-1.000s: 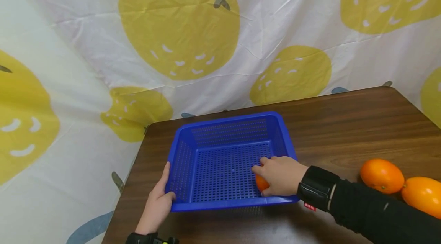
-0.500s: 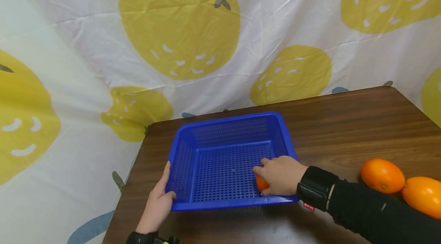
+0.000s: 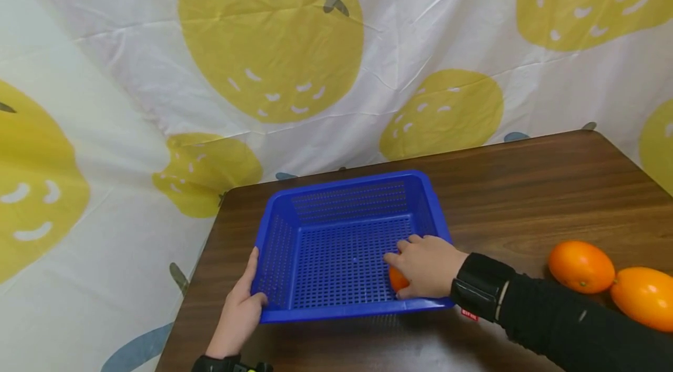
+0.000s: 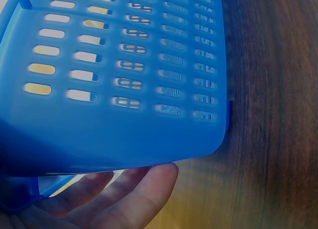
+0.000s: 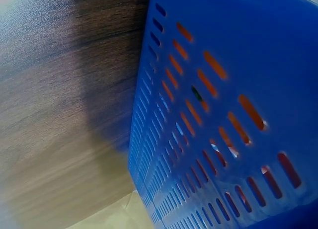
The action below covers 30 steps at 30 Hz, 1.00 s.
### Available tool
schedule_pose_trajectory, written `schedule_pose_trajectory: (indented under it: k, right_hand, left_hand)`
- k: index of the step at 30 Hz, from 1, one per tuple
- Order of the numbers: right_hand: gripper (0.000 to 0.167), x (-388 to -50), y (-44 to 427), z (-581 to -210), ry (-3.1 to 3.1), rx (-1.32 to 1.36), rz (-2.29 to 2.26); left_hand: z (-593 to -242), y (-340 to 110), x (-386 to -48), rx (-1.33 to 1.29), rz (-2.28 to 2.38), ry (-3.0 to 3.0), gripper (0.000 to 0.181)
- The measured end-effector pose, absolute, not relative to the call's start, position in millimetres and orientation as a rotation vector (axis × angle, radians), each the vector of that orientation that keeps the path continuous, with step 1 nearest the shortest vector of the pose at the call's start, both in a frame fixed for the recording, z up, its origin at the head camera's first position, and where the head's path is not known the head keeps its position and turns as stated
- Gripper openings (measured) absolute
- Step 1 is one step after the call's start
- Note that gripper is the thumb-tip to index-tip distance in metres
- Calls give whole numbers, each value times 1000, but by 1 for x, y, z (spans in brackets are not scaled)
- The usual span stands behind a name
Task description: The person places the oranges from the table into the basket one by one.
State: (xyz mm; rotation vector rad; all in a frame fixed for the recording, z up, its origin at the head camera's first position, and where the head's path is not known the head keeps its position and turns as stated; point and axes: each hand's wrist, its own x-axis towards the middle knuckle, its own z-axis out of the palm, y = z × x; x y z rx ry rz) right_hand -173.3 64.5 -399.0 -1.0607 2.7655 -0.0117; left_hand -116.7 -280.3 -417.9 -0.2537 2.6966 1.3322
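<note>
A blue plastic basket with slotted walls stands on the wooden table. My left hand holds its left rim near the front corner, thumb over the edge. In the left wrist view, the fingers lie against the outside of the wall. Inside the front right corner, my right hand grips an orange from above, mostly covered by the palm and fingers. From the right wrist, the same orange shows only through the slots of the wall.
Two more oranges, one nearer and one farther, lie touching each other on the table, right of the basket and beside my right sleeve. A curtain with yellow fruit prints hangs behind the table and along its left.
</note>
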Motion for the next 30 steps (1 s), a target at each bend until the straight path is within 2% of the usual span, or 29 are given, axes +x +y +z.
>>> schedule_pose_trajectory:
  k: [16, 30]
  right_hand:
    - [71, -173, 69, -400, 2779, -1112, -74]
    - [66, -174, 74, -400, 2808, -1179, -191]
  left_hand:
    - [-419, -282, -117, -233, 1295, 2726, 94]
    - [-419, -280, -118, -255, 1311, 2714, 93]
